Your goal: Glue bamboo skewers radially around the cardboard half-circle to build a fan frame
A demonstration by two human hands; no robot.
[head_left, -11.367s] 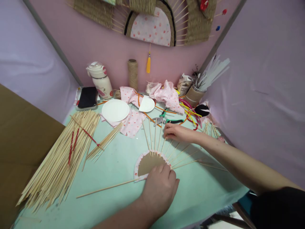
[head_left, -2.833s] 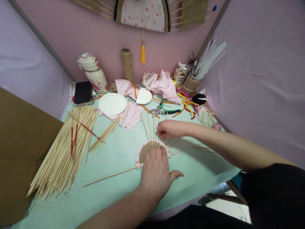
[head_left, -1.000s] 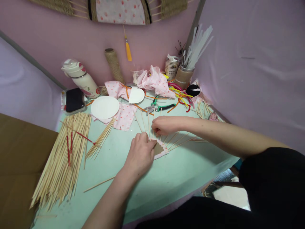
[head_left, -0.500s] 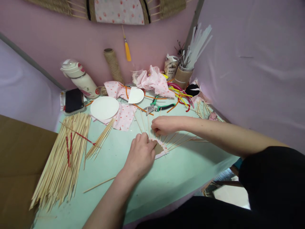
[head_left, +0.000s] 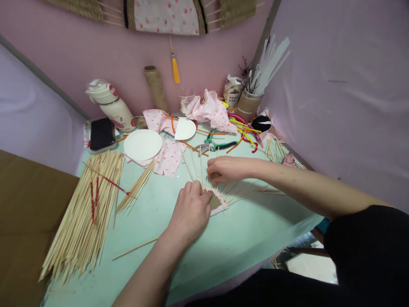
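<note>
A small semicircular piece of brown card (head_left: 216,202), edged with pink-dotted fabric, lies on the pale green table. Thin bamboo sticks (head_left: 193,163) fan out from its curved edge. My left hand (head_left: 193,204) is closed on the left part of this piece, thumb on top, and covers much of it. Just beyond the curved edge, my right hand (head_left: 227,169) has its fingers curled around one of the fanned sticks; its fingertips are partly hidden. Green-handled pruning shears (head_left: 220,146) lie behind the sticks.
On the left, a large pile of bamboo sticks (head_left: 84,213) lies beside a cardboard box (head_left: 28,226). A white paper disc (head_left: 142,145), pink fabric (head_left: 171,157), a bottle (head_left: 115,108), a twine spool (head_left: 156,89) and a can of white strips (head_left: 251,104) stand or lie toward the back.
The view has shifted slightly. My left hand stays on the card piece, and my right hand remains among the sticks with its fingers slightly repositioned.
</note>
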